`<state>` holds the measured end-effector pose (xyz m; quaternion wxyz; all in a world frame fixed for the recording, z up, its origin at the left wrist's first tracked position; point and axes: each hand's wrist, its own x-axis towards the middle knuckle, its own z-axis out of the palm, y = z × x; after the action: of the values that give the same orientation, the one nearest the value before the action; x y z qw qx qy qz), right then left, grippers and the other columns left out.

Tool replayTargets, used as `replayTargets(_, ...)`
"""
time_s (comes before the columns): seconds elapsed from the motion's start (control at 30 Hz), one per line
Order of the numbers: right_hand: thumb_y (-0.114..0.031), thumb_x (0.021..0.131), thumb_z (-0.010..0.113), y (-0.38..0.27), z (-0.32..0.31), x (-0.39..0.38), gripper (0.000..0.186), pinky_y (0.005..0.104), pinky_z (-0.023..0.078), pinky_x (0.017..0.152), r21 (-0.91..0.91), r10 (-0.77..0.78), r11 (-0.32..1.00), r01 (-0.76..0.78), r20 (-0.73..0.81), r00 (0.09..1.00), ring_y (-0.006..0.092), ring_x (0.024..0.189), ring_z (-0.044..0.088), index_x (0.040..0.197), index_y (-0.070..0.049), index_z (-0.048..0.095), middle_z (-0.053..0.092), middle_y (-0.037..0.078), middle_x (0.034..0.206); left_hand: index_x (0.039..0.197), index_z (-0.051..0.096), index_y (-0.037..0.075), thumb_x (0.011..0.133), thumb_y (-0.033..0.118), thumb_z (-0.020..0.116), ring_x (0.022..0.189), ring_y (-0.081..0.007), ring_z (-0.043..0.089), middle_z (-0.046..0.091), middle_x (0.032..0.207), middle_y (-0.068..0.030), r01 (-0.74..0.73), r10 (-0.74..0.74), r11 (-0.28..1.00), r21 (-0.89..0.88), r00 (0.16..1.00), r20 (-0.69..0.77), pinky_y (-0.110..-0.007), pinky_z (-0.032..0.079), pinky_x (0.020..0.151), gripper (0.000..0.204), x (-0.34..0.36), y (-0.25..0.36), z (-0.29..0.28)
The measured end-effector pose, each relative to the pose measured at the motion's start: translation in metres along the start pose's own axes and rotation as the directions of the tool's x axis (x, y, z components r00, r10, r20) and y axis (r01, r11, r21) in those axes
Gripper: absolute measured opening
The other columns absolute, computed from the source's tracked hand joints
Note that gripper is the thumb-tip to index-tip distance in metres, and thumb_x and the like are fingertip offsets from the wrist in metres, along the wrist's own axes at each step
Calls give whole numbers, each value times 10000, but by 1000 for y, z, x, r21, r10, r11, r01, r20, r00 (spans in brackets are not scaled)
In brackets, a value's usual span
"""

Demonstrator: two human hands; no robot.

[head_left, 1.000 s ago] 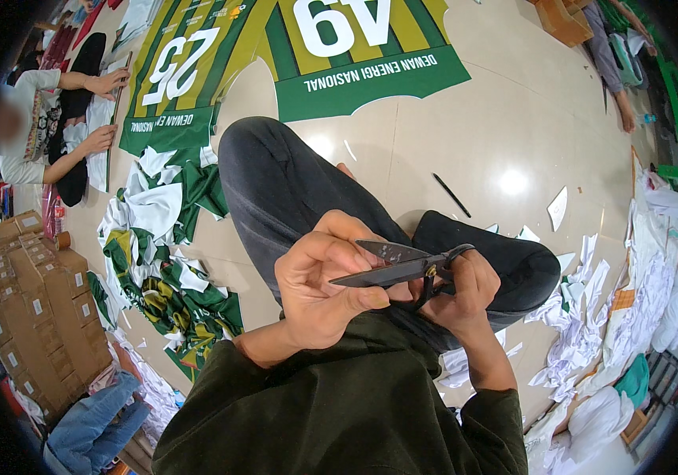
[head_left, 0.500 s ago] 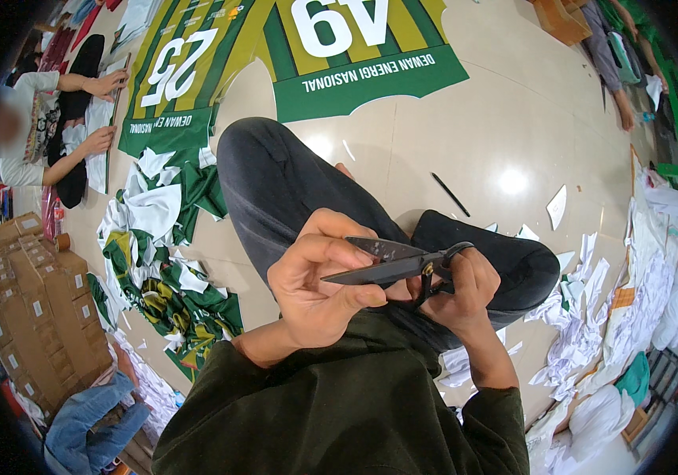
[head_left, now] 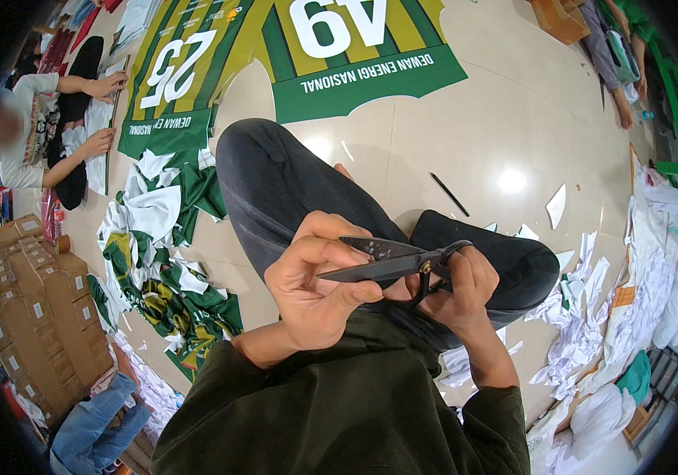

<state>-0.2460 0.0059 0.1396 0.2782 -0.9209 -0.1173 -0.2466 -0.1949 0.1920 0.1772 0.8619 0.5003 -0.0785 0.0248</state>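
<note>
Head view: hands [head_left: 470, 289] w/ scissors [head_left: 382, 269], cardbd boxes [head_left: 42, 305] L, can't see inside.

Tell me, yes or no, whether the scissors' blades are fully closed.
No, the black scissors in the right hand stand open, their blades spread in a V.

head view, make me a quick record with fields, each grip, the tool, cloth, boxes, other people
right grip: closed on the handles of the scissors
left grip: curled at the blade end; contact unclear
tool: scissors, dark, blades parted, tips toward picture left
printed cloth: green-and-yellow shirt panels on the floor ahead
scraps: green-and-white scrap pile at left, white scraps at right
boxes: cardboard boxes, far left
other people: person, upper left
</note>
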Motion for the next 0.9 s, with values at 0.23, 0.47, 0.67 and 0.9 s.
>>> replayTargets(0.23,-252,539,899,-3,-2,4,460,344,425,475,-38,15,999,-14,28,999,249,536,540,749,-13,567,520,81,667,863,568,53,810,260,840,757,-162,452,502,878,-47,28,-27,999,25,999,-34,-369,376,691,345,0,3,3)
replayTargets(0.47,-258,565,900,-2,-2,2,448,340,414,464,-27,14,1000,-13,44,999,233,524,527,735,-19,560,499,69,652,855,584,41,802,265,845,766,-166,461,510,886,-52,47,-45,999,25,997,-70,-376,386,706,348,-2,5,6)
replayTargets(0.67,-250,597,897,-2,-2,3,440,345,425,470,-19,8,1000,-7,43,999,241,525,529,738,-17,551,498,78,655,906,617,25,805,237,843,783,-180,473,519,899,-66,22,-20,1000,21,997,-75,-389,395,715,325,-4,3,3)
replayTargets(0.9,-239,610,895,-1,-1,0,441,342,434,476,-24,12,1000,-11,44,999,247,536,539,766,-11,551,512,87,667,1016,635,-45,810,-19,793,955,-222,600,590,1055,-167,-55,56,998,-34,998,30,-335,506,853,261,-7,-6,-13)
